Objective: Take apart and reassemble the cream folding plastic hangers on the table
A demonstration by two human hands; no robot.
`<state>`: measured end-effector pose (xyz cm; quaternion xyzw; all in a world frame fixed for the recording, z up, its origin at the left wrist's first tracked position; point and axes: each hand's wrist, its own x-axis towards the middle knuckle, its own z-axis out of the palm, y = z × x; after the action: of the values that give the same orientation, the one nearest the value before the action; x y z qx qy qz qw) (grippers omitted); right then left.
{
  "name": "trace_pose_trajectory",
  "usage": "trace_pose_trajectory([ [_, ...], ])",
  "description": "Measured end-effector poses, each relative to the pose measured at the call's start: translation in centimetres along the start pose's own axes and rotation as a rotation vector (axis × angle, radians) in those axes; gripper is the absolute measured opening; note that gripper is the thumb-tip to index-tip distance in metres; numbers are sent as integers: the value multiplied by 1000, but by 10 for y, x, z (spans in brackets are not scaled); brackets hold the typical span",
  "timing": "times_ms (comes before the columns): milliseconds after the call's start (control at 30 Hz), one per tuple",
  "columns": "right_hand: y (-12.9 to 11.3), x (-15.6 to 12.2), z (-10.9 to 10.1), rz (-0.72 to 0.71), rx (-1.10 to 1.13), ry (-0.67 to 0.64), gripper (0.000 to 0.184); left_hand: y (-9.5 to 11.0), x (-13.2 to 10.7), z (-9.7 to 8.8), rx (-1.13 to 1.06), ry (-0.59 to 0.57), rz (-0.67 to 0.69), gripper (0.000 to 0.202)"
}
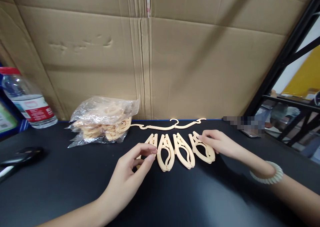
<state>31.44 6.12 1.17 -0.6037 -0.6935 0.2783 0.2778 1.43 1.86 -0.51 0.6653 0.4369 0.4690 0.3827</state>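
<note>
Several cream folded plastic hangers [178,152] lie side by side in a row on the black table [62,183]. My left hand [130,175] pinches the leftmost folded hanger [151,141] with thumb and fingertips. My right hand [220,143] rests on the rightmost folded hanger [205,153], fingers curled over its upper end. Behind the row, one unfolded hanger [172,124] lies flat, spread wide along the table's back edge.
A clear plastic bag [102,122] holding more cream hangers sits left of the row. A water bottle [27,100] with a red cap stands far left, near a dark object [22,155]. A cardboard wall [160,53] backs the table. Black shelving [287,97] rises at right.
</note>
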Motion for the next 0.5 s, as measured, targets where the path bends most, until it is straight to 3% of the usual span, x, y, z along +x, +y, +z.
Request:
trace_pose_trajectory([
  [167,-4,-8,10,36,-30,-84,37,2,2,0,14,-4,3,18],
  [267,-6,-10,9,9,-75,-53,39,3,3,0,14,5,1,17],
  [500,18,11,1,-315,-243,114,29,5,3,0,6,9,16,15],
])
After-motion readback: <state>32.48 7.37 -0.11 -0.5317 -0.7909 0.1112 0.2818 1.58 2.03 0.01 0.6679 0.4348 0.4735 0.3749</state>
